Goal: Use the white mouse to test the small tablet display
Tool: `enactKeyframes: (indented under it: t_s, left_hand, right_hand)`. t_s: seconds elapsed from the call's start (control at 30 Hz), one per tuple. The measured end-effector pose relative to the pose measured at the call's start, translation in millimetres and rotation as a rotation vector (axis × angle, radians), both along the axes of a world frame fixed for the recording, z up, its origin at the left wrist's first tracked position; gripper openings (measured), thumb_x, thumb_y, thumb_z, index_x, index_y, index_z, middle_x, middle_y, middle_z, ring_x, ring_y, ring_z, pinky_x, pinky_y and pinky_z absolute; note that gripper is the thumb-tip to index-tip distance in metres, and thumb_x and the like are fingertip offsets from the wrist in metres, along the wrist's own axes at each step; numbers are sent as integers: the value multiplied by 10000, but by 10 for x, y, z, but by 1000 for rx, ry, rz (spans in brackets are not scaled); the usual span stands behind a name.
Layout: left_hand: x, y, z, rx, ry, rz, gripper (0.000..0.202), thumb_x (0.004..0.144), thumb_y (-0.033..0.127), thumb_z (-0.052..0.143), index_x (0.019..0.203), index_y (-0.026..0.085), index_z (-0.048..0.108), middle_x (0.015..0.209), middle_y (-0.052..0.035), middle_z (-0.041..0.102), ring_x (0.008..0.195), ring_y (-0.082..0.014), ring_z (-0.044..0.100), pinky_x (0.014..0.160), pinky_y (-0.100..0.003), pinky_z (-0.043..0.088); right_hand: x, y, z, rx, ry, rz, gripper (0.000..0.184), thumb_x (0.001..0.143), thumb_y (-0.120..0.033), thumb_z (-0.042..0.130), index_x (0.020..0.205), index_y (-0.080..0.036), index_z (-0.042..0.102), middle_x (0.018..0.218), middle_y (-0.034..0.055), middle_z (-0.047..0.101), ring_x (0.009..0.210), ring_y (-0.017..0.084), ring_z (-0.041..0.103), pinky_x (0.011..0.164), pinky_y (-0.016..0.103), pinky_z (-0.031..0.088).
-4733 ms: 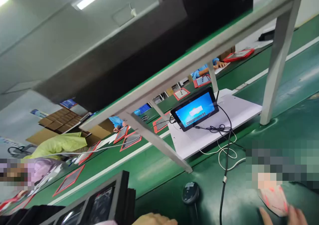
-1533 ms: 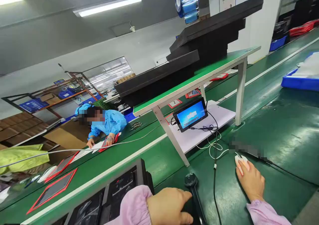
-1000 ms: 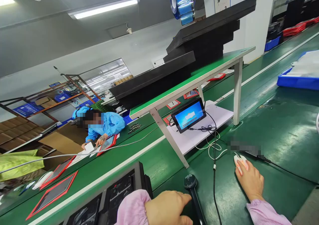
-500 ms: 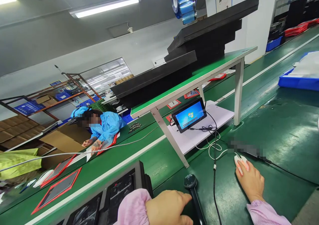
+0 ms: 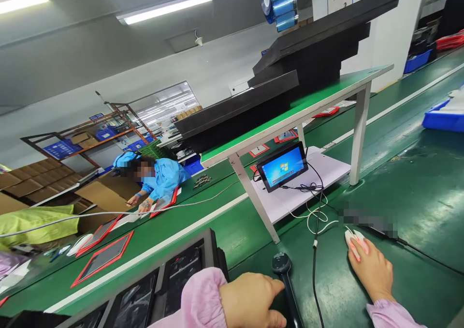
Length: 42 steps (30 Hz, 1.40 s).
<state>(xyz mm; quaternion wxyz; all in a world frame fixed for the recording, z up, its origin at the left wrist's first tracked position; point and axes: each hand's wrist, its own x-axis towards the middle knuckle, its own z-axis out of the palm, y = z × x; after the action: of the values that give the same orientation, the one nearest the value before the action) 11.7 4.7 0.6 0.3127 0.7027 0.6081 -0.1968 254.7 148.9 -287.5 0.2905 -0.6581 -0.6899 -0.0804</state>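
A white computer mouse (image 5: 357, 243) lies on the green bench under my right hand (image 5: 373, 270), whose fingers rest over it and glow reddish. My left hand (image 5: 253, 296), in a pink sleeve, is beside a black handheld barcode scanner (image 5: 290, 289) lying on the bench. Its index finger and thumb are stretched apart, and the index fingertip is at the scanner's handle; whether it touches I cannot tell. The other left fingers are hidden. Ahead, a small monitor (image 5: 284, 167) with a blue desktop screen leans on the white lower shelf (image 5: 322, 171) of a stand.
Black foam trays (image 5: 181, 270) with dark, film-covered panels sit left of my left hand. Cables (image 5: 314, 250) run between my hands. Stacked black foam (image 5: 311, 52) tops the stand. A co-worker in blue (image 5: 166, 175) handles red-edged sheets across the belt. A blue tray (image 5: 442, 117) is at right.
The view has turned slightly left, so most things appear farther right. Both hands keep almost the same place by the scanner and on the mouse.
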Motion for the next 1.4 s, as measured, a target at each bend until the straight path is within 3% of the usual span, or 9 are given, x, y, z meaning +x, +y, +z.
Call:
enactKeyframes:
  t_s: [0.27,0.67,0.93,1.17,1.4]
  left_hand:
    - [42,13,40,-22,1,-9,528,816,439,599,1267,169,553,1218,-144,612,1103,-330,587,923,-424,482]
    - [-10,-4,-9,15,-25,-17,516,807,462,595,1243,187,565,1192,-123,629,1074,-307,605,910,-399,489]
    - [-22,-25,-11,15,-24,5,484,792,449,614,1207,202,588,1176,-103,640,1055,-291,615,899,-369,494]
    - [-15,-32,13,-19,-5,41,487,785,423,625,1216,200,581,1208,-112,622,1089,-308,593,942,-398,467]
    - [-138,-42,-96,-18,-77,6,402,855,382,558,1234,249,566,1229,-74,616,1115,-267,585,962,-333,453]
  right_hand:
    - [38,37,-67,-45,6,82,360,876,-318,421,995,-197,738,1036,134,623,754,244,604,593,341,483]
    - [69,82,-53,-51,-16,177,334,883,-269,429,1008,-215,734,1052,122,627,765,234,613,605,332,525]
    - [12,15,-9,8,-25,73,302,897,-250,461,1006,-179,733,1056,162,612,751,252,600,584,341,501]
    - [1,-10,16,22,-61,7,270,887,-224,486,991,-214,735,1047,129,610,736,215,571,580,308,462]
    - [-48,-48,-20,195,-113,-91,323,924,-222,417,944,-177,736,1032,128,614,732,206,570,586,301,440]
